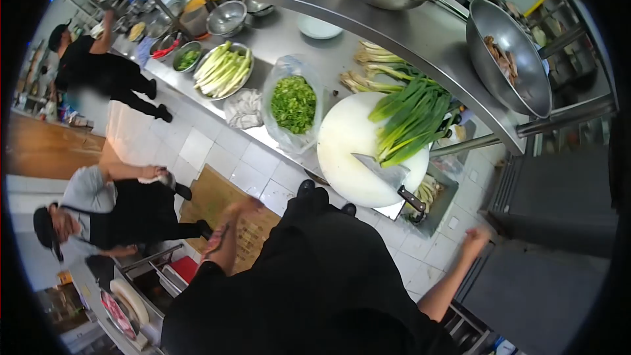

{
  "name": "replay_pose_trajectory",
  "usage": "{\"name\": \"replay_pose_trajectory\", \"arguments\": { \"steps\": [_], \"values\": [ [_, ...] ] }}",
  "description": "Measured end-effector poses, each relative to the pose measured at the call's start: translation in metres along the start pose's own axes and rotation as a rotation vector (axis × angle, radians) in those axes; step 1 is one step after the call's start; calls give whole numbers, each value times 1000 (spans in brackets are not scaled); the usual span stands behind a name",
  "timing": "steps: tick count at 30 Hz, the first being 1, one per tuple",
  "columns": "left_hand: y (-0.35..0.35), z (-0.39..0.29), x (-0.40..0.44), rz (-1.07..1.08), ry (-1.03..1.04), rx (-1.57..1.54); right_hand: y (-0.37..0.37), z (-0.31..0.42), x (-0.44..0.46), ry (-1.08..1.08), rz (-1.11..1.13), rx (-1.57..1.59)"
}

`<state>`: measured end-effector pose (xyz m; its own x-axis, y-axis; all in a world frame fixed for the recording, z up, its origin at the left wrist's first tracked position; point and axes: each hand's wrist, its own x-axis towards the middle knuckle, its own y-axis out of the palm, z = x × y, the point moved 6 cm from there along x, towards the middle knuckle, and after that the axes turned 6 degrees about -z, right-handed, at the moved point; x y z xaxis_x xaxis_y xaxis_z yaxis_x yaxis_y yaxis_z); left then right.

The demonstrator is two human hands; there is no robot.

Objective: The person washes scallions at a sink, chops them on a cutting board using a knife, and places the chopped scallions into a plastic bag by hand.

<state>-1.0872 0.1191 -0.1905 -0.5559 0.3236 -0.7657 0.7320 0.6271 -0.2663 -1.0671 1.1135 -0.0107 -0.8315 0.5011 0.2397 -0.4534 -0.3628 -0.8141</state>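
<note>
Head camera view, looking down past a black apron: two bare hands hang apart on either side of the body, both well away from the food. The left hand (pixel 246 205) is motion-blurred above a flat brown cardboard sheet (pixel 205 190); how far its fingers open cannot be told, and it visibly grips nothing. The right hand (pixel 474 240) has its fingers folded in toward the palm, with nothing seen in it.

Ahead of and between them, a thick, round, smooth white cutting board (pixel 345 151) sits at the edge of a shiny metal tabletop (pixel 276 31). Long, glossy green onions (pixel 411 108) lie across its far side, their pale, stringy root ends beyond it. A broad steel cleaver (pixel 389 169) lies flat on the board, its dark, riveted handle pointing toward the right hand's side. Nearer that hand, a grey bin (pixel 445 207) on the tiled floor holds more stalks.

Ahead of the left hand are a crinkled clear plastic bag (pixel 287 66) of finely chopped greens, a rumpled grey cloth (pixel 243 108) and a round metal bowl (pixel 247 77) of pale, thick stalks. Printing on the cardboard is too small to read.
</note>
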Motion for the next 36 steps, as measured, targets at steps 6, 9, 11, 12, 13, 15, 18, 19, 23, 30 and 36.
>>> {"name": "replay_pose_trajectory", "arguments": {
  "steps": [6, 9, 11, 12, 13, 15, 18, 19, 23, 30, 36],
  "values": [
    [-235, -183, -63, -735, 355, -242, 8, 333, -80, -43, -188, 327],
    [-277, -235, -46, -1001, 519, 19, 33, 416, -63, -203, 10, 293],
    [-285, -223, 1, -1007, 605, 212, 50, 453, -63, -209, 91, 270],
    [-283, -221, 16, -1028, 669, 406, 60, 468, -65, -288, 154, 189],
    [-273, -245, -4, -1137, 619, 504, 67, 477, -69, -368, 224, 107],
    [-280, -265, -5, -1044, 432, 479, 72, 478, -73, -357, 207, 78],
    [-285, -339, -27, -1162, 390, 381, 85, 463, -76, -342, 189, 48],
    [-276, -381, -41, -1329, 587, 290, 89, 460, -76, -337, 180, 49],
    [-235, -491, 45, -976, 869, 525, 90, 467, -73, -357, 167, 67],
    [-202, -490, 173, -1037, 785, 1041, 81, 472, -78, -365, 235, 94],
    [-216, -512, 100, -780, 821, 226, 52, 489, -92, -406, 130, 192]
  ]
}}
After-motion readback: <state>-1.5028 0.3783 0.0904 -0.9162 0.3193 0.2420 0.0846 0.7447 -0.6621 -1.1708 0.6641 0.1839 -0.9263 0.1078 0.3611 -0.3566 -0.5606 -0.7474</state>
